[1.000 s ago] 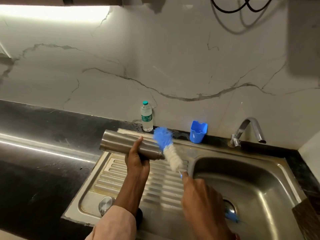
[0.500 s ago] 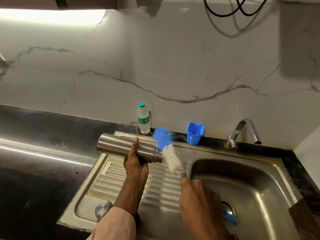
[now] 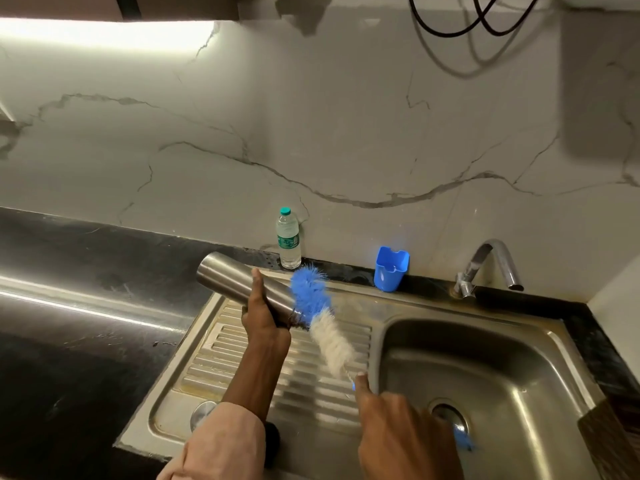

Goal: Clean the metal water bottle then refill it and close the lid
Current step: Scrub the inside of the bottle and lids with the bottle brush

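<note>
My left hand [image 3: 264,317] grips the metal water bottle [image 3: 239,285], held nearly level above the sink's drainboard with its open mouth pointing right. My right hand [image 3: 401,431] holds the handle of a bottle brush [image 3: 320,318] with a blue tip and white bristles. The blue tip lies right against the bottle's mouth, outside it and slightly blurred. A round metal lid [image 3: 202,412] rests on the drainboard near the front edge, partly behind my left sleeve.
The steel sink basin [image 3: 519,362] lies to the right, with a tap [image 3: 491,268] behind it. A small plastic water bottle [image 3: 288,239] and a blue plastic cup [image 3: 391,268] stand against the marble wall. Dark countertop [image 3: 86,306] stretches to the left.
The brush's blue tip has come closer to the bottle's mouth. The bottle has tilted a little, mouth end lower. Both hands stay in nearly the same place.
</note>
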